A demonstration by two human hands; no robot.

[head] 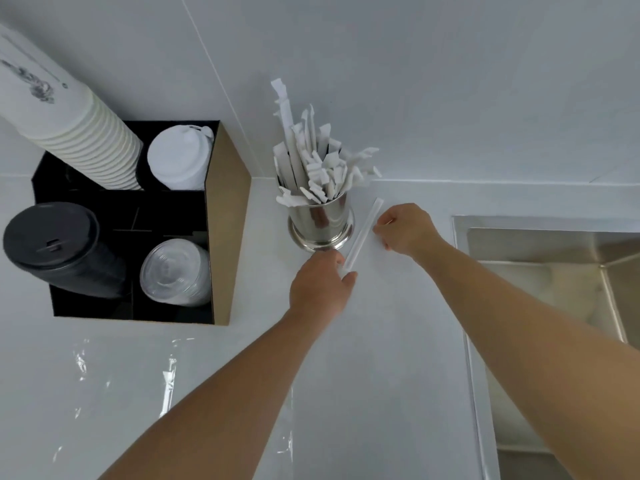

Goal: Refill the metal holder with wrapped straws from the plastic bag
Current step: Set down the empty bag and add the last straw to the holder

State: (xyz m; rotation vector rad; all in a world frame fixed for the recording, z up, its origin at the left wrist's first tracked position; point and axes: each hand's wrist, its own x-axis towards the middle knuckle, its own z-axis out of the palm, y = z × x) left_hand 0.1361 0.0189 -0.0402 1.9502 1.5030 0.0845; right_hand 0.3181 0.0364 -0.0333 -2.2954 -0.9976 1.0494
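Holder (320, 221): polished metal cup on a flared base, upright on the white counter (398, 323) near the wall corner; already well filled with wrapped straws (311, 161) standing at mixed angles, some leaning out over the rim.
Loose straw (362, 233): one paper-wrapped straw lying on the counter just right of the holder, slanting from near the holder's base up and to the right.
Left hand (320, 289): at the near end of the loose straw; thumb and fingers closed toward that end, apparently pinching it, though the contact itself is partly hidden.
Right hand (405, 228): beside the straw's upper half; fingertips drawn together at the wrapper's edge; whether they grip or only touch it, cannot tell.
Bag (121, 386): clear plastic, flat on the counter at lower left, well apart from the holder; one wrapped straw (168, 389) visible in or on it.
Handling, judged: straw very light and slender, fairly stiff along its length but easily bent; paper wrapper thin, prone to crumple or tear; flat on a smooth counter it is hard to lift.
Hold, judged: pinch near one end to tip it up, then mid-length to steer it upright into a gap among the standing straws.
Risk, judged: crowded holder may shed leaning straws if nudged.
Nearby: black organiser (221, 237) of cups and lids at left; sink (554, 271) at right.
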